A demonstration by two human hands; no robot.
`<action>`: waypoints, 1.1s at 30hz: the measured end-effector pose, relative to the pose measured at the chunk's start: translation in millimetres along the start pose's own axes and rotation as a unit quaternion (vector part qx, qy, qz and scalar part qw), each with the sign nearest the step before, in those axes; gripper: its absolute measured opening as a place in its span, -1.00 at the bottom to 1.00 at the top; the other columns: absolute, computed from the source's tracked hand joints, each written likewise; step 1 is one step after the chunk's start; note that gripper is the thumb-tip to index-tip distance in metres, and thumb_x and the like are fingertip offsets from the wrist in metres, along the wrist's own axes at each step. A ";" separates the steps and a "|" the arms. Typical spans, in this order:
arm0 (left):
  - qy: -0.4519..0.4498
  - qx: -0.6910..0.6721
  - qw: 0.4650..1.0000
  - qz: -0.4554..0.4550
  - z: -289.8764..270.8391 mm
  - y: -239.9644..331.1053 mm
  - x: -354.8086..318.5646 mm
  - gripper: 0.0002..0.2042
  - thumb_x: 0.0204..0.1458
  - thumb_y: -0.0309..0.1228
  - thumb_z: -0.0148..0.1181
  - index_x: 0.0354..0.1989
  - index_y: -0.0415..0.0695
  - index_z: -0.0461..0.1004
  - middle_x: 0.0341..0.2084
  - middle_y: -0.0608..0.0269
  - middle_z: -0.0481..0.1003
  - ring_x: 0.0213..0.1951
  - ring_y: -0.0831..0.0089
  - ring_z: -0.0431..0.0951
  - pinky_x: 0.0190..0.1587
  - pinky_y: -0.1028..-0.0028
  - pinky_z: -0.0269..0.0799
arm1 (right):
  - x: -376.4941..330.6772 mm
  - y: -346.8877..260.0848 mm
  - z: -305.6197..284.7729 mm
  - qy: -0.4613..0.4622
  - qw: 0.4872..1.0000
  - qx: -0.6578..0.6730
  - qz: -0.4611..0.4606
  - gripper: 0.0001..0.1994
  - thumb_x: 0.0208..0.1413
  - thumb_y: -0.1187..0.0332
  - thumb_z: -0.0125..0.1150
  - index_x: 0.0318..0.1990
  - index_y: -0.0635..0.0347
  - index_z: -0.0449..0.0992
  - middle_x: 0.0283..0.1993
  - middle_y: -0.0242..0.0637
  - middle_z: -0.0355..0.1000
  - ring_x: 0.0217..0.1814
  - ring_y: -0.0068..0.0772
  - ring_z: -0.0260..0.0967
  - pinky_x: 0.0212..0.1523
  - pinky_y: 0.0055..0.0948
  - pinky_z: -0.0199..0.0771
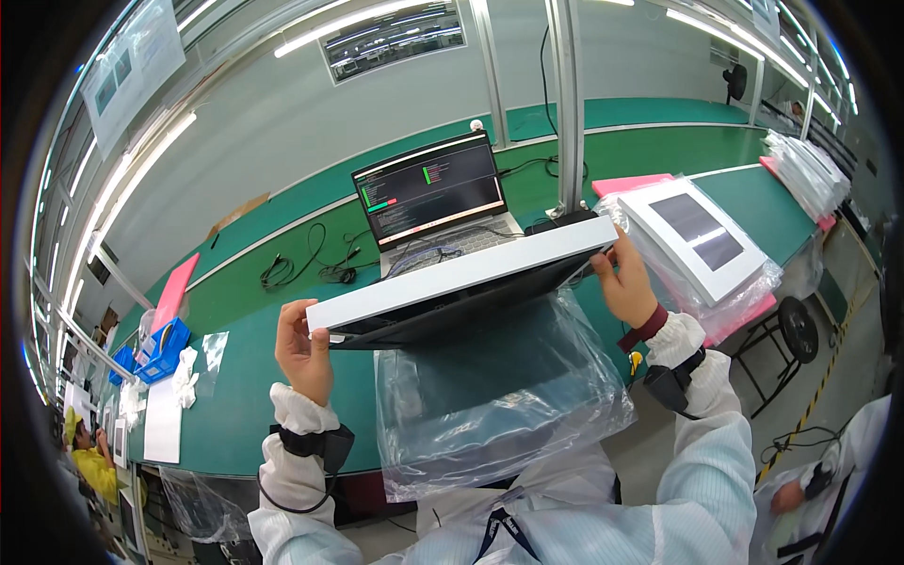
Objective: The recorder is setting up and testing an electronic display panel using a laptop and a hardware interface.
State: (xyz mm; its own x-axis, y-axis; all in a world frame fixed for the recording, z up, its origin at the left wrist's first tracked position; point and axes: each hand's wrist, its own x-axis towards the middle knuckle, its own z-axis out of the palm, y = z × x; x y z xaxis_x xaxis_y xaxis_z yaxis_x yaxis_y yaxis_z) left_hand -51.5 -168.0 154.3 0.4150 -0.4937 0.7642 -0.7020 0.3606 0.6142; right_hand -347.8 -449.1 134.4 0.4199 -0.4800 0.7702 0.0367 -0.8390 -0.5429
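Note:
A wide flat panel device [461, 274], with a white frame edge and a dark face, is held up tilted over the bench. At its left end my left hand [306, 355] grips it, thumb on the near side. My right hand [626, 281] pinches the opposite end near the corner. Below the device a clear plastic bag [504, 414] lies on the green bench, its near part hanging over the front edge. Just behind the device stands an open laptop [433, 193] with a dark screen; the device hides part of its keyboard.
On the right, a white framed panel [695, 237] lies on plastic and pink foam. Stacked plastic-wrapped items [810, 174] sit farther back. Black cables [311, 264], a blue bin [165, 350] and a white board [162, 422] are at left. A metal post [569, 113] rises behind the laptop.

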 end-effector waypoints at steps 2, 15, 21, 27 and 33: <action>0.028 -0.018 0.999 -0.011 3.3 -8.1 -8.6 -0.60 0.07 -0.18 0.11 -0.11 -0.28 0.31 -0.21 0.27 0.33 -0.17 0.54 0.32 -0.08 0.56 0.21 | -0.2 -4.2 3.0 -0.004 1.000 0.011 0.011 -0.71 0.13 0.34 0.05 -0.03 0.26 0.26 -0.45 -0.34 0.21 -0.50 -0.53 0.09 -0.43 -0.55 0.18; -0.079 0.238 0.966 0.059 -5.1 -77.7 -51.2 -0.48 -0.08 -0.37 0.22 0.04 -0.30 0.20 -0.07 -0.12 0.29 -0.04 -0.07 0.29 0.03 0.20 0.17 | -2.6 -6.5 4.0 -0.010 1.000 0.017 0.013 -0.71 0.15 0.35 0.03 -0.03 0.30 0.25 -0.47 -0.39 0.22 -0.49 -0.60 0.10 -0.44 -0.58 0.17; -0.081 0.224 0.970 0.048 -3.7 -85.8 -51.5 -0.57 -0.09 -0.46 0.21 -0.02 -0.26 0.26 -0.12 -0.06 0.34 -0.07 -0.02 0.32 -0.01 0.21 0.20 | -5.0 -2.6 6.2 -0.005 1.000 0.016 0.020 -0.72 0.15 0.35 0.04 -0.04 0.28 0.26 -0.44 -0.40 0.23 -0.49 -0.65 0.06 -0.47 -0.61 0.12; -0.091 0.223 0.969 0.048 -3.7 -97.6 -55.0 -0.62 0.02 -0.42 0.13 -0.01 -0.29 0.23 -0.11 -0.02 0.34 -0.07 0.13 0.36 0.02 0.28 0.19 | -4.5 9.7 11.6 -0.004 0.998 -0.015 -0.057 -0.68 0.22 0.23 -0.11 -0.06 0.34 0.27 -0.28 -0.15 0.27 -0.31 -0.25 0.26 -0.22 -0.44 0.27; -0.109 0.185 0.976 0.024 -7.1 -117.3 -60.6 -0.62 0.10 -0.43 0.01 0.06 -0.28 0.13 -0.06 0.02 0.28 0.00 0.25 0.32 0.07 0.32 0.18 | -5.0 5.9 12.9 -0.005 0.999 -0.038 -0.031 -0.65 0.24 0.18 -0.19 -0.08 0.34 0.29 -0.20 -0.01 0.29 -0.23 -0.01 0.27 -0.14 -0.33 0.28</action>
State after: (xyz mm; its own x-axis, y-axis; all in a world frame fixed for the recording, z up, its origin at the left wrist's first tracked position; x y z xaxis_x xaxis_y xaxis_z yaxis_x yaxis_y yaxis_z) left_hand 9.8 -174.8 37.3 0.2719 -0.6538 0.7062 -0.8954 0.0971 0.4346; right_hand -338.0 -448.4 123.1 0.4273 -0.4249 0.7981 -0.0058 -0.8840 -0.4675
